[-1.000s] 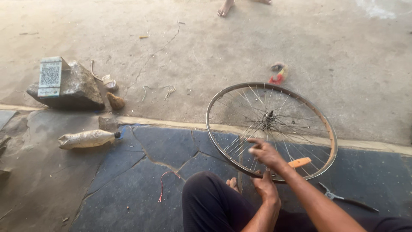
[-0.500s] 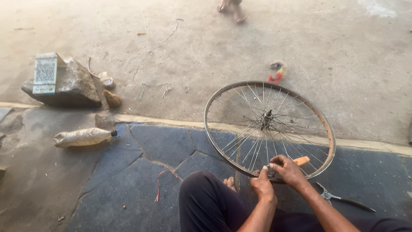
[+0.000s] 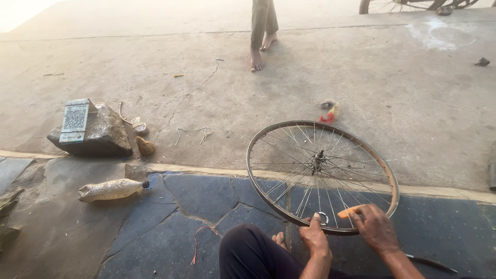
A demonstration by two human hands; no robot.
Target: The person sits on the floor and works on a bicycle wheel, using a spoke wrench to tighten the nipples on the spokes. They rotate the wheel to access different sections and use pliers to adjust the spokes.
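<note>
- Sitting lowest in view is the person's dark-trousered knee (image 3: 253, 256), with bare toes (image 3: 279, 239) showing beside it on the cracked blue-grey slab floor (image 3: 170, 232).
- Just beyond the knee, the left hand (image 3: 315, 238) has its fingers curled onto the near rim of the bicycle wheel (image 3: 323, 175), with the thumb raised against a small metal ring (image 3: 323, 218) at the rim.
- Beside it, the right hand (image 3: 376, 228) is closed around an orange-handled tool (image 3: 349, 211), whose end rests at the same near stretch of rim; how tightly the fingers grip cannot be told.
- A dark-handled tool (image 3: 431, 263) lies on the slab behind the right wrist.
- The bare, tyreless wheel lies flat across the pale curb line, its near half on the slab and its far half on the concrete, hub and spokes exposed.
- Well to the left on the slab lies a dusty plastic bottle (image 3: 110, 189) on its side.
- Further out on the concrete sits a rock (image 3: 98, 137) with a printed card (image 3: 75, 120) leaning on it.
- A small red-and-yellow scrap (image 3: 327, 112) lies beyond the wheel.
- Farthest off, another person's bare feet (image 3: 262, 51) stand on the concrete.
</note>
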